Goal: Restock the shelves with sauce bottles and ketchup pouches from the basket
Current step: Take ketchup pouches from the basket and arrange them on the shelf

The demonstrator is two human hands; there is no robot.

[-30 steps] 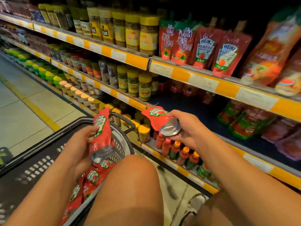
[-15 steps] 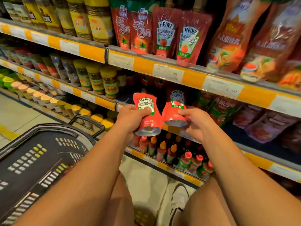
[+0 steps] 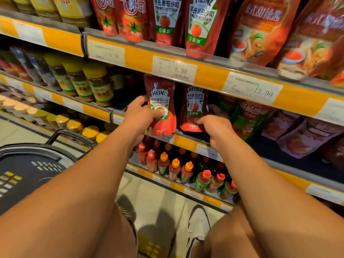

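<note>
- At the middle shelf, with its orange-and-grey price rail, both hands now hold their ketchup pouches upright in the shelf opening; a second ago the pouches were down over the basket, and half a second ago they were raised but short of the shelf.
- The left hand is clamped on the left red glossy plastic Heinz ketchup pouch, thumb across the green-and-white label and fingers behind; its base hangs level with the shelf lip and seems not yet set down.
- The right hand grips the right red Heinz ketchup pouch low on its right side, fingertips curled round the bottom edge; this pouch stands further in and looks seated on the shelf, though the contact is partly hidden.
- Judging from this, the step has gone from carrying to placing: two pouches are almost shelved, and letting go is what is left.
- The two pouches stand side by side, close but with a dark gap between them, labels facing out, tops tucked under the upper shelf rail.
- Both look soft and full, bulging toward the base, the film shiny and creased.
- The black plastic shopping basket sits low at the left beside the left forearm; its contents are out of sight here.
</note>
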